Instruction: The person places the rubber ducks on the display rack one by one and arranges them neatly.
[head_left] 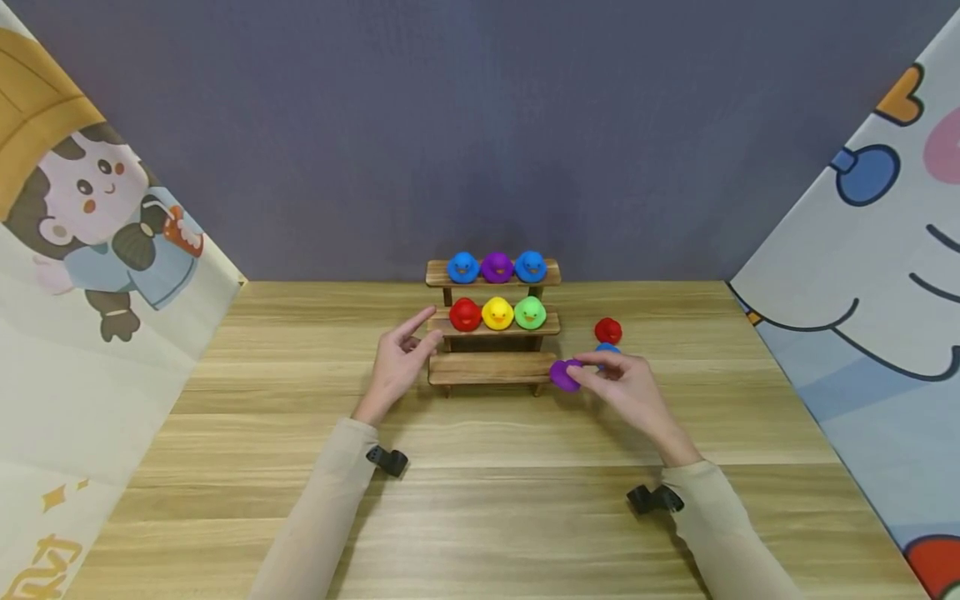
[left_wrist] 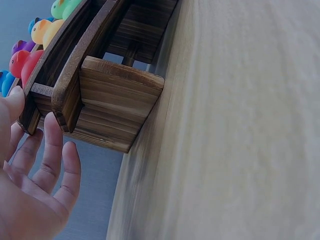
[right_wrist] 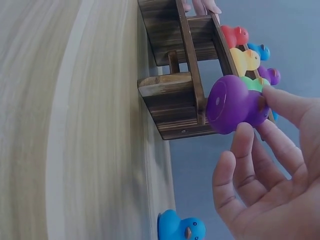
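Note:
A purple rubber duck [head_left: 564, 376] is pinched between thumb and fingers of my right hand [head_left: 628, 393], at the right end of the wooden shelf's bottom step [head_left: 491, 368]. In the right wrist view the duck [right_wrist: 231, 106] is tipped with its flat base showing. My left hand [head_left: 399, 360] is beside the shelf's left end, fingers loosely extended and holding nothing; whether it touches the wood I cannot tell. On the middle step sit a red duck [head_left: 465, 314], a yellow duck [head_left: 498, 313] and a green duck [head_left: 530, 313].
Two blue ducks [head_left: 463, 267] flank a purple one [head_left: 497, 267] on the top step. Right of the shelf, a red duck [head_left: 608, 331] and a blue duck [right_wrist: 177, 227] stand on the wooden table [head_left: 480, 500]. A dark wall [head_left: 480, 142] rises behind, with printed panels at both sides.

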